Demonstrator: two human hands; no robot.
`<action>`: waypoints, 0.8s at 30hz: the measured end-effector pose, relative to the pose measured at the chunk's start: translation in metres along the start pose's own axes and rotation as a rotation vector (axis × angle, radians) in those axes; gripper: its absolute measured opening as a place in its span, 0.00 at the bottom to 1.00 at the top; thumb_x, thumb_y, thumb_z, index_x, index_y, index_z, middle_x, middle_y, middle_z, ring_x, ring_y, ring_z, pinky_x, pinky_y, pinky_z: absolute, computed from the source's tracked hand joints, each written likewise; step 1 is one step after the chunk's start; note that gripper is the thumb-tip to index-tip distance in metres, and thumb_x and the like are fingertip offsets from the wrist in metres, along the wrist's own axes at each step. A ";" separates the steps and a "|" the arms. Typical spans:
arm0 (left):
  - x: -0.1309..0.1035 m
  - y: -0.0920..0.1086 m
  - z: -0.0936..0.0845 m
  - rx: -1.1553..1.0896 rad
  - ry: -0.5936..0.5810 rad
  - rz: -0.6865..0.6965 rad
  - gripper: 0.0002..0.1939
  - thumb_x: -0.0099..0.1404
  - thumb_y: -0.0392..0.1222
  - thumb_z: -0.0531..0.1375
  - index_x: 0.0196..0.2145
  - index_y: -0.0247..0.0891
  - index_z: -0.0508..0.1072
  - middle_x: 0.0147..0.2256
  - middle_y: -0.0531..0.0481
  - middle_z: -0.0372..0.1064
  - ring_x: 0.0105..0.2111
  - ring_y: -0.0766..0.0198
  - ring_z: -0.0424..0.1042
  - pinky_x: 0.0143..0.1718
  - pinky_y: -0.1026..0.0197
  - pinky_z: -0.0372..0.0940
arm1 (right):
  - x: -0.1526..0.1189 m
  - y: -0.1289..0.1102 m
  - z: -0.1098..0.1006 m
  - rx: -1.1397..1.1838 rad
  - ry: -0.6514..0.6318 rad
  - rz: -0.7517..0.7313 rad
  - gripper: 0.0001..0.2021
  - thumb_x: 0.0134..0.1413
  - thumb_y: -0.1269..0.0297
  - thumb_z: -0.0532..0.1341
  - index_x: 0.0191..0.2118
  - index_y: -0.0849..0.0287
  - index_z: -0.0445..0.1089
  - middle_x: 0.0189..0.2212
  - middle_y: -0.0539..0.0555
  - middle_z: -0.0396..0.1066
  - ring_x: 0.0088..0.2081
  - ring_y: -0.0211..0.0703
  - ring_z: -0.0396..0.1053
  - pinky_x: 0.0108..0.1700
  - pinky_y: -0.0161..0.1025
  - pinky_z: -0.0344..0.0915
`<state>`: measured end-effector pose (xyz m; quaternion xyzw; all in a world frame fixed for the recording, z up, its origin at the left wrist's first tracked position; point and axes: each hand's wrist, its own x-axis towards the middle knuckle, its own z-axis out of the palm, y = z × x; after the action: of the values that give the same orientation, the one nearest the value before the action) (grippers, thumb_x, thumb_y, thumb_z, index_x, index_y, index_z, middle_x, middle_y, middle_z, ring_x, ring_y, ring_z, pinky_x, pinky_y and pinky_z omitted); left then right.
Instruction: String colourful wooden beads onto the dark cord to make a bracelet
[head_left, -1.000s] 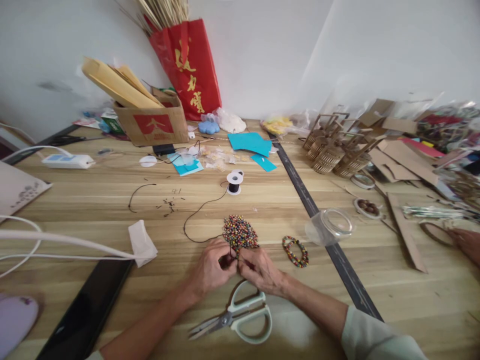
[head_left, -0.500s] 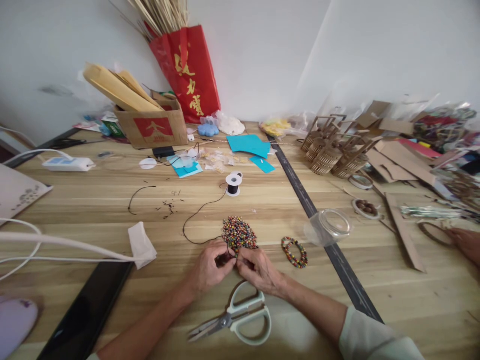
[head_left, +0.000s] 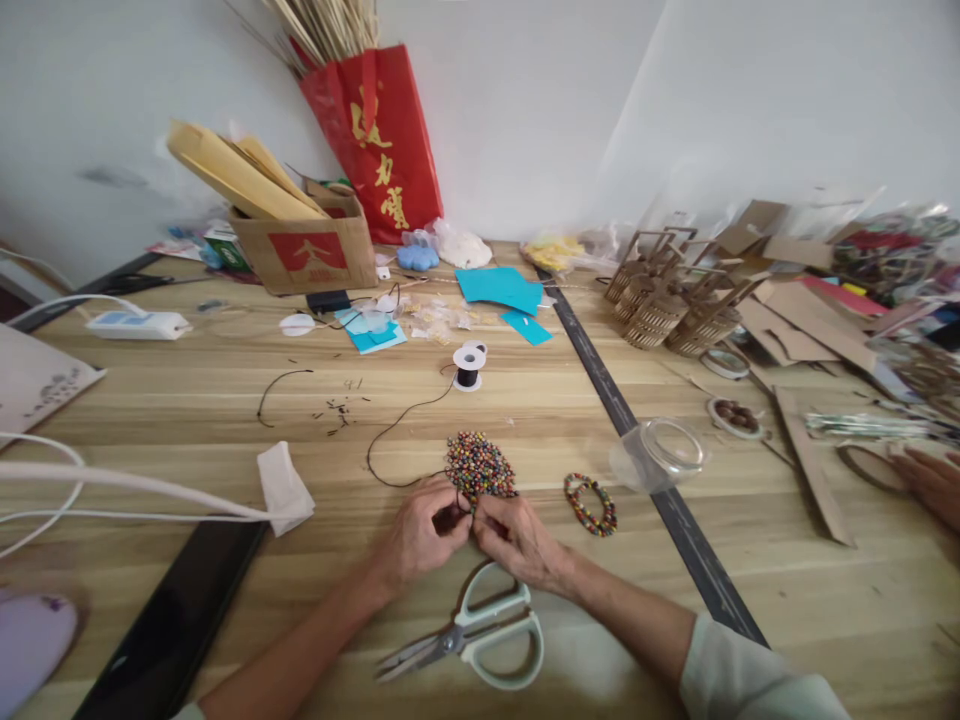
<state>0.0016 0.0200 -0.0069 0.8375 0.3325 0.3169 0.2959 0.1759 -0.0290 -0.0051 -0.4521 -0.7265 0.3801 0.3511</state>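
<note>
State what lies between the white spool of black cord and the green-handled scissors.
The head view shows a multicoloured bead pile, left hand and right hand.

On the table [head_left: 397,370], the pile of beads [head_left: 478,462] is placed between the spool [head_left: 468,377], which is set behind, and the scissors [head_left: 451,639], which are laid in front. To the right, strung beads [head_left: 609,518] are laid, and farther right a container [head_left: 639,460] is placed.
</note>
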 end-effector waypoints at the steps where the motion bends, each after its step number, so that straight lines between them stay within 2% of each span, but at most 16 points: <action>1: 0.000 0.001 -0.001 -0.009 0.009 0.000 0.05 0.57 0.33 0.57 0.25 0.38 0.68 0.25 0.49 0.69 0.30 0.60 0.68 0.35 0.59 0.64 | 0.000 0.000 0.000 0.005 0.009 0.013 0.09 0.55 0.68 0.52 0.24 0.58 0.56 0.19 0.44 0.52 0.22 0.32 0.48 0.24 0.31 0.46; 5: -0.001 0.004 -0.005 -0.035 0.060 -0.003 0.03 0.58 0.33 0.56 0.27 0.37 0.68 0.28 0.48 0.70 0.32 0.59 0.70 0.36 0.59 0.66 | 0.000 -0.001 0.002 0.032 0.076 0.048 0.12 0.59 0.63 0.54 0.25 0.58 0.57 0.19 0.44 0.53 0.22 0.32 0.50 0.24 0.31 0.46; 8: -0.003 0.005 -0.005 -0.036 0.066 -0.048 0.03 0.59 0.35 0.56 0.28 0.37 0.70 0.28 0.47 0.71 0.31 0.59 0.70 0.36 0.59 0.66 | 0.000 -0.001 0.003 0.057 0.135 0.057 0.09 0.60 0.63 0.54 0.28 0.58 0.59 0.18 0.43 0.52 0.22 0.32 0.50 0.24 0.31 0.48; 15: -0.002 0.001 -0.004 -0.150 -0.029 -0.181 0.04 0.60 0.38 0.58 0.28 0.37 0.71 0.29 0.49 0.73 0.31 0.61 0.71 0.35 0.61 0.66 | 0.000 0.000 0.001 0.074 0.213 0.042 0.09 0.64 0.62 0.52 0.33 0.59 0.62 0.22 0.46 0.58 0.24 0.34 0.54 0.26 0.32 0.53; 20: -0.001 0.002 -0.004 -0.126 -0.071 -0.143 0.03 0.59 0.36 0.58 0.28 0.37 0.72 0.29 0.48 0.72 0.33 0.60 0.70 0.37 0.60 0.65 | 0.002 0.003 0.000 0.043 0.224 -0.014 0.10 0.66 0.60 0.53 0.40 0.59 0.67 0.29 0.51 0.65 0.29 0.38 0.61 0.32 0.34 0.58; 24: -0.002 0.002 -0.001 -0.117 -0.042 -0.049 0.05 0.60 0.35 0.58 0.26 0.37 0.71 0.27 0.48 0.71 0.31 0.60 0.69 0.35 0.60 0.64 | 0.003 0.005 0.000 0.013 0.211 -0.066 0.08 0.63 0.60 0.57 0.39 0.59 0.69 0.30 0.52 0.65 0.31 0.40 0.63 0.32 0.35 0.59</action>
<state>0.0004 0.0176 -0.0054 0.8169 0.3275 0.3107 0.3591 0.1768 -0.0251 -0.0086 -0.4630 -0.6976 0.3234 0.4409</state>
